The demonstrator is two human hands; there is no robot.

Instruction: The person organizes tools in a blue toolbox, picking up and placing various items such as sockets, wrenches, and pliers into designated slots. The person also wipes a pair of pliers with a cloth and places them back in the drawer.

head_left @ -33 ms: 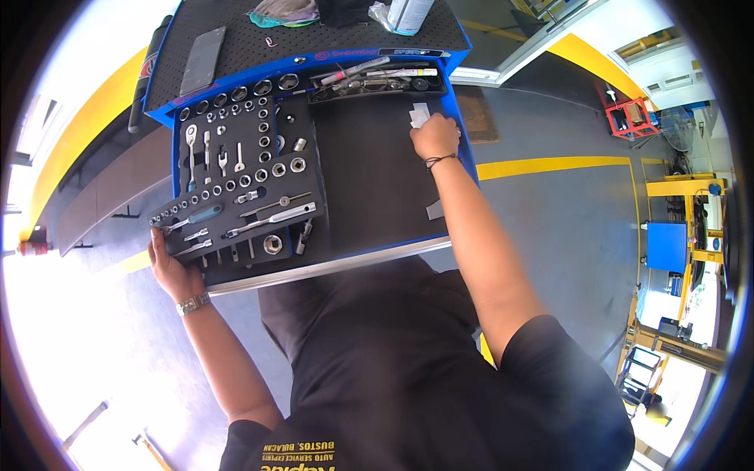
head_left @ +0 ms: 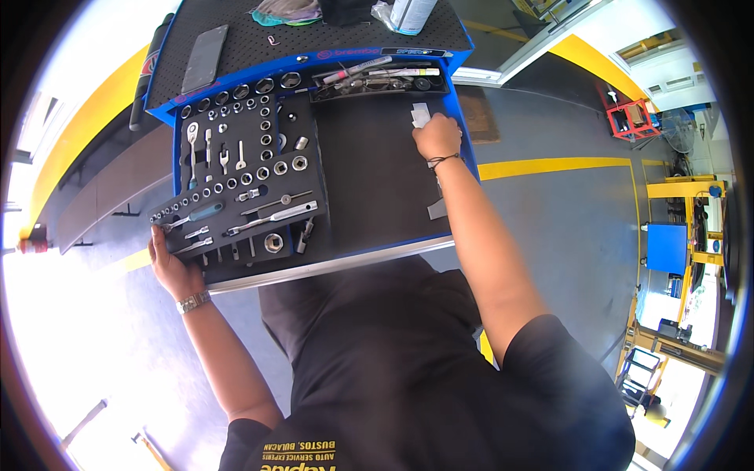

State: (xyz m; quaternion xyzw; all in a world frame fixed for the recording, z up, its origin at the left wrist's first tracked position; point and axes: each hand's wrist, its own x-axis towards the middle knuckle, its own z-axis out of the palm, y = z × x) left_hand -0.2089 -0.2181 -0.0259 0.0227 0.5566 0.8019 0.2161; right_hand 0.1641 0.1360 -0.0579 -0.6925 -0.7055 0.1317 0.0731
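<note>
My left hand (head_left: 174,271) is closed on the near left corner of a black foam tool tray (head_left: 271,187), which lies askew over the left part of the open drawer. Cut-outs in the foam hold chrome sockets (head_left: 280,168), an extension bar (head_left: 275,218) and a teal-handled driver (head_left: 200,213). On the right side of the drawer (head_left: 369,188), my right hand (head_left: 438,137) is closed in a fist. White paper-like pieces (head_left: 421,115) show just beyond its fingers; whether they are gripped is hidden. Beneath the tilted tray, more sockets and a ratchet (head_left: 192,141) sit in another foam layer.
A narrow black compartment (head_left: 377,82) at the drawer's back holds markers and metal parts. On the blue cabinet's top lie a phone (head_left: 206,59), a cloth (head_left: 287,11) and a spray can (head_left: 412,14). A grey scrap (head_left: 437,209) lies near the drawer's right wall.
</note>
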